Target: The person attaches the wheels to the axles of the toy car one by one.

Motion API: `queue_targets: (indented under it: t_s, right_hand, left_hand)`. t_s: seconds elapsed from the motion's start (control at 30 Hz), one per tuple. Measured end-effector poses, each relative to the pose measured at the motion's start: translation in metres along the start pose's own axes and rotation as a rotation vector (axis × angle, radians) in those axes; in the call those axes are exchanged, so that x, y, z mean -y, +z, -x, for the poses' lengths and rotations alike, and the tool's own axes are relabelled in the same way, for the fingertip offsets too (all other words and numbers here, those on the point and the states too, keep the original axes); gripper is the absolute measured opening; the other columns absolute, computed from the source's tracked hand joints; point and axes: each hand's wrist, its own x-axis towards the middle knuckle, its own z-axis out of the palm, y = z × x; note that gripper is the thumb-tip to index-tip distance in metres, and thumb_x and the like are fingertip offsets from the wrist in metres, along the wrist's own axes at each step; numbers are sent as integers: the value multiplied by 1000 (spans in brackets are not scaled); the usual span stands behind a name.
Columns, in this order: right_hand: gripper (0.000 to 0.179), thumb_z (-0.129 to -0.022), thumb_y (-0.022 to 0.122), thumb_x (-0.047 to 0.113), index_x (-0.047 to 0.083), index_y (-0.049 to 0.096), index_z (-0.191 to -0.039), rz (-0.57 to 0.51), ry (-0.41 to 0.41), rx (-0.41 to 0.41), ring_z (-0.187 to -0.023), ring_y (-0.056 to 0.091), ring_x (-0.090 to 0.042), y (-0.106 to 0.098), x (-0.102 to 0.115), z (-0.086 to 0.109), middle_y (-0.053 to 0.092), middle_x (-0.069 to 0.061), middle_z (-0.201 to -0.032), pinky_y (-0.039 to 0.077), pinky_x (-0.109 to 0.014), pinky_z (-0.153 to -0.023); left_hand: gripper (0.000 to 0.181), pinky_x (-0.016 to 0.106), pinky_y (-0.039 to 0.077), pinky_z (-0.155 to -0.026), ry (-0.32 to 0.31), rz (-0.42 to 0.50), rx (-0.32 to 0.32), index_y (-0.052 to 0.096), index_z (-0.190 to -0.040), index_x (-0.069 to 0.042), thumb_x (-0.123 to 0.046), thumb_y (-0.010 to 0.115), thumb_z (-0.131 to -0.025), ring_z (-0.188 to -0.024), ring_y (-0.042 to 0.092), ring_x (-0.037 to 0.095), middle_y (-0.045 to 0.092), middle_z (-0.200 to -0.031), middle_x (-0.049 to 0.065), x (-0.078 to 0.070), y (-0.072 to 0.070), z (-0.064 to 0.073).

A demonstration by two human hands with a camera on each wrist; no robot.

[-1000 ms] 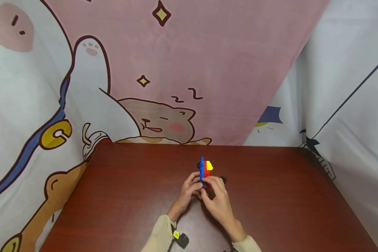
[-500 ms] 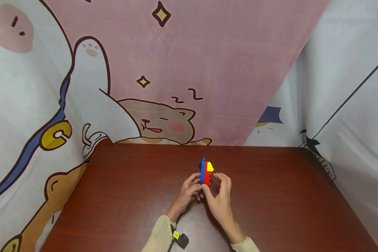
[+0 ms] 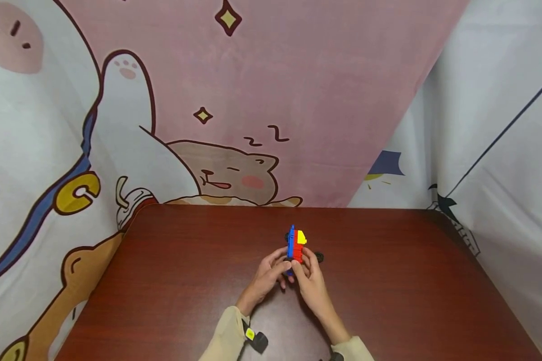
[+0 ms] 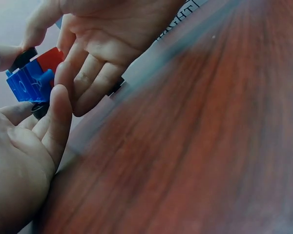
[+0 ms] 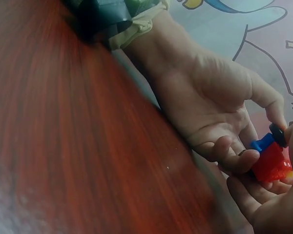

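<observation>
A small building-block toy car (image 3: 296, 245) is held up over the table between both hands. It has a blue base (image 4: 29, 84), red bricks (image 5: 269, 163), a yellow brick (image 3: 301, 237) on top and black wheels (image 4: 23, 57). My left hand (image 3: 265, 278) grips the near end from the left, its thumb near a wheel. From the right, my right hand (image 3: 315, 287) holds the same end, with the thumb on the near side and fingers against the red bricks. The fingers partly hide the car's lower end.
On the brown table (image 3: 397, 271) a loose black wheel-like piece (image 3: 319, 256) lies just right of the right hand. A black strap device (image 3: 258, 342) sits on the left wrist. A printed cloth (image 3: 325, 100) hangs behind the table.
The right hand's fingers lifted away from the car half a second ago and are now back against its red side. The left hand keeps its grip, and the car stays nearly in place.
</observation>
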Motion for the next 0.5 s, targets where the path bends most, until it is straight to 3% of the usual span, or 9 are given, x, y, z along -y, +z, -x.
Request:
queue_targets:
  t_s: [0.13,0.27,0.37,0.5]
  right_hand:
    - [61,-104,53,20,-2,24,-153,-14,-19,13,-124,57,-35,0,-1,-1,44,-26,-149,48,-17,-93]
    - [60,-104,53,17,-1,24,-152,-42,-21,12,-114,61,-15,-1,-1,0,46,-25,-147,49,-15,-89]
    - [53,-104,51,18,-1,31,-150,-61,-8,-35,-109,59,-1,-1,1,1,49,-26,-144,49,-15,-89]
    - [45,-105,51,20,0,42,-143,-46,3,-122,-106,57,3,-2,5,0,56,-24,-136,48,-15,-88]
  left_hand:
    - [54,20,47,-50,0,-1,-19,43,-147,1,-11,56,-95,-65,65,12,65,-122,25,-2,0,1]
    - [54,20,48,-51,2,29,-17,44,-145,0,-12,56,-95,-65,65,13,67,-119,19,-2,-1,1]
    - [52,20,48,-50,15,50,-5,45,-143,-1,-14,56,-95,-64,66,12,66,-117,12,-2,0,2]
    - [50,20,47,-49,35,34,7,48,-140,-1,-12,59,-93,-63,64,12,65,-105,6,-1,0,2]
